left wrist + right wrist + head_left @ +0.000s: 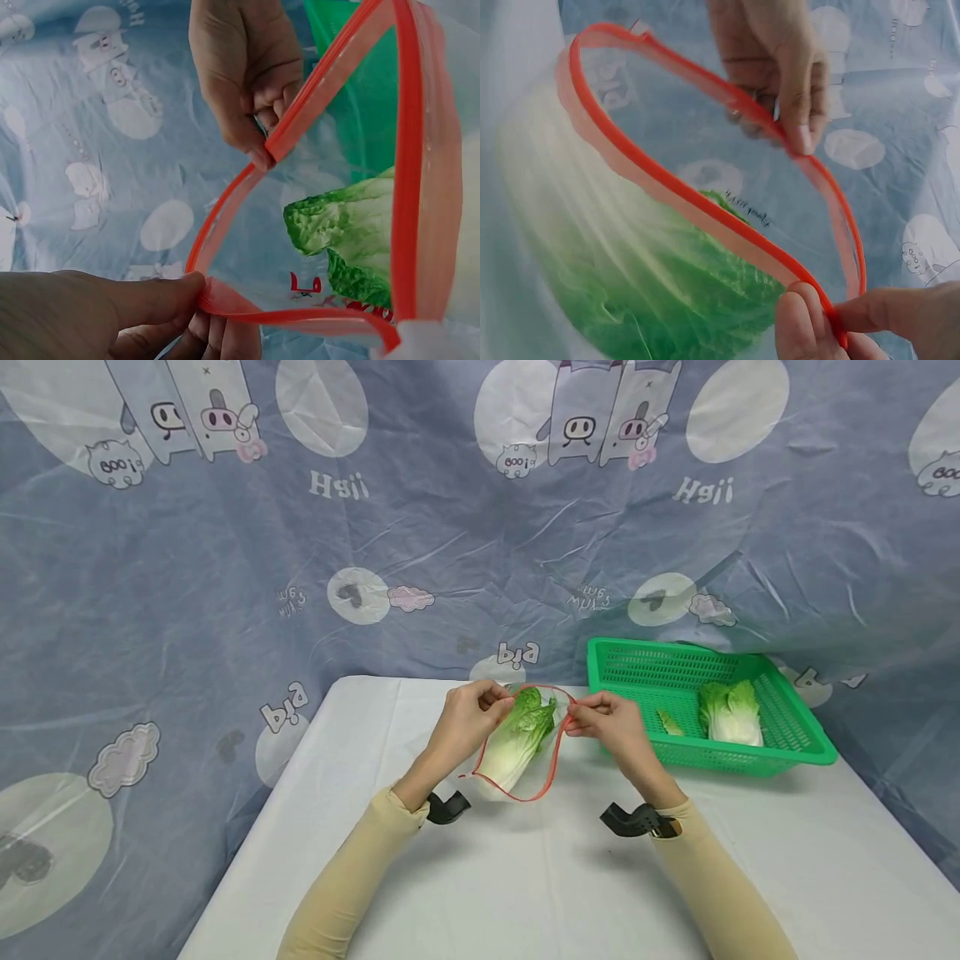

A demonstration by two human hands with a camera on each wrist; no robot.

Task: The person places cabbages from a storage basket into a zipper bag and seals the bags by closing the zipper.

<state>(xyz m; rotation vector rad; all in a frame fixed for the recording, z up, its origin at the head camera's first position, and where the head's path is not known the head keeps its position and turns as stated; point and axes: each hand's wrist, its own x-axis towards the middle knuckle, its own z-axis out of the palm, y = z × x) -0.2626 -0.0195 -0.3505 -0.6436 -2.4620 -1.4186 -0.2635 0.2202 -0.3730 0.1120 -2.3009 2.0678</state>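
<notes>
A clear bag with a red zip rim [553,768] is spread into a wide loop between the two hands. The left hand [470,718] pinches the rim on its left side, and the right hand [606,720] pinches it on the right. Green and white leafy cabbage [517,742] shows within and through the loop in the head view. In the right wrist view the cabbage [645,270] is seen through the clear plastic. Red print marks the plastic near the leaf [341,225] in the left wrist view.
At the right back of the white table [510,893] stands a green perforated basket [795,714]. It holds a cabbage piece [731,714] and a small loose leaf [670,723]. A blue-grey printed cloth [450,543] hangs behind the table.
</notes>
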